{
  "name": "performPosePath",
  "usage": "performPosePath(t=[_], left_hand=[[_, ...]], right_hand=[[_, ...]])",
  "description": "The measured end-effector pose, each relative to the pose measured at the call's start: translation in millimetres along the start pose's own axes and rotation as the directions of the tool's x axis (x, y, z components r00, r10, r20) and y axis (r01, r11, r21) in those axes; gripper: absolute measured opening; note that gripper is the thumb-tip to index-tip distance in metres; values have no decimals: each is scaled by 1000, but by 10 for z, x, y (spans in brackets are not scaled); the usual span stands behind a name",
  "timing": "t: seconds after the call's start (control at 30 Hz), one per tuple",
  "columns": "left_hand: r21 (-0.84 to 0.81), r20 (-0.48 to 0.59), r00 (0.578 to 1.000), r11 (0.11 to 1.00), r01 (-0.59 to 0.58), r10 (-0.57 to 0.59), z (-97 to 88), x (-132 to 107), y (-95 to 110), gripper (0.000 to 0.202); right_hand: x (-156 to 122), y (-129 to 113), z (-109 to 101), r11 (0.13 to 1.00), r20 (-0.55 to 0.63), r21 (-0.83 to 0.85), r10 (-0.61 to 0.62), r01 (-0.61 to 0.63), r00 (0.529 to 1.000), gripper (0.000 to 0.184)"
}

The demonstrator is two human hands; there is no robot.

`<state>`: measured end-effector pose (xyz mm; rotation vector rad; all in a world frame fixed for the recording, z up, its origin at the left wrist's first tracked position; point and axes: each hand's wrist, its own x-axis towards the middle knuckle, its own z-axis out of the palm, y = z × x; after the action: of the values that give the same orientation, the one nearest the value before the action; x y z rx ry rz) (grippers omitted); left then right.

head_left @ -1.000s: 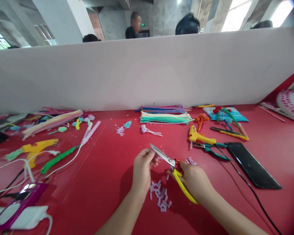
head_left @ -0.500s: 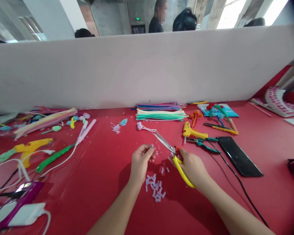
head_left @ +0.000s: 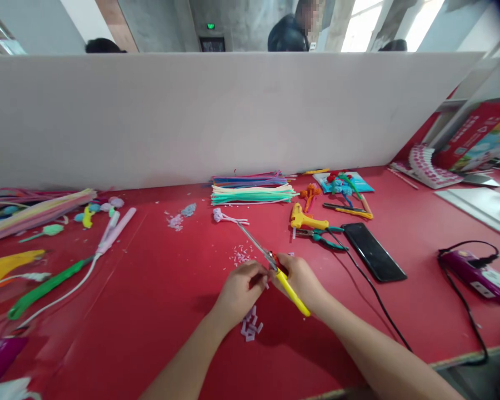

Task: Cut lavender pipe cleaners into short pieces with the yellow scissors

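My right hand grips yellow-handled scissors whose blades point up and to the left over the red table. My left hand is closed in a pinch right beside the scissors' pivot; what it pinches is too small to make out. A heap of short pale purple cut pieces lies just below the hands. More purple scraps lie above them, near a purple twisted pipe-cleaner piece.
Stacked pipe cleaners lie by the white partition. A yellow glue gun, teal pliers and a black phone lie to the right, with a purple device and cable. Tools and pipe cleaners crowd the left. People are behind the partition.
My hands have come together; the left pinch now sits at the scissors' pivot. The camera has swung right, bringing the purple device and a red box into view.
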<state>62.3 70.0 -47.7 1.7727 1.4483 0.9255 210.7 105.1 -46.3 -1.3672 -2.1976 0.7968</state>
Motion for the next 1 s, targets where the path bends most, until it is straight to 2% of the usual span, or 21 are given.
performPosePath(t=[0.07,0.13,0.2,0.27,0.37,0.43,0.5,0.6,0.77,0.9,1.0], left_hand=[[31,-39,999,999,-26,27,-24,12,-10,13],[64,-122,992,997,-36,44,-54,31,-38,12],[107,-191,980,994,-37,57,-84,50,-79,12],[150,-211,976,988,-28,60,-106,61,-118,16],[195,-176,984,981,-5,40,-113,54,-139,12],[224,-109,993,975,-13,38,-101,36,-125,15],[258,-11,998,965,-56,60,-79,16,-103,21],[323,106,990,938,-125,96,-28,-9,-88,20],[418,181,977,891,-178,110,69,-22,-123,17],[340,105,989,931,-131,101,96,-24,-103,15],[101,-1,999,994,-46,46,89,-13,-67,12]], right_hand=[[16,47,-40,999,0,-33,39,-39,999,13],[50,123,-113,989,1,-107,100,-99,995,17],[96,210,-203,960,12,-243,144,-137,990,22],[141,285,-275,910,49,-383,189,-156,981,26],[178,350,-306,876,90,-457,220,-156,971,28],[184,363,-285,865,86,-474,231,-164,969,28],[183,360,-255,853,53,-489,236,-181,970,27],[177,340,-223,849,-18,-492,211,-193,977,21],[154,280,-179,863,-49,-480,154,-159,987,20],[136,237,-120,872,-28,-469,140,-137,990,18],[117,203,-65,923,-29,-379,62,-68,998,18]])
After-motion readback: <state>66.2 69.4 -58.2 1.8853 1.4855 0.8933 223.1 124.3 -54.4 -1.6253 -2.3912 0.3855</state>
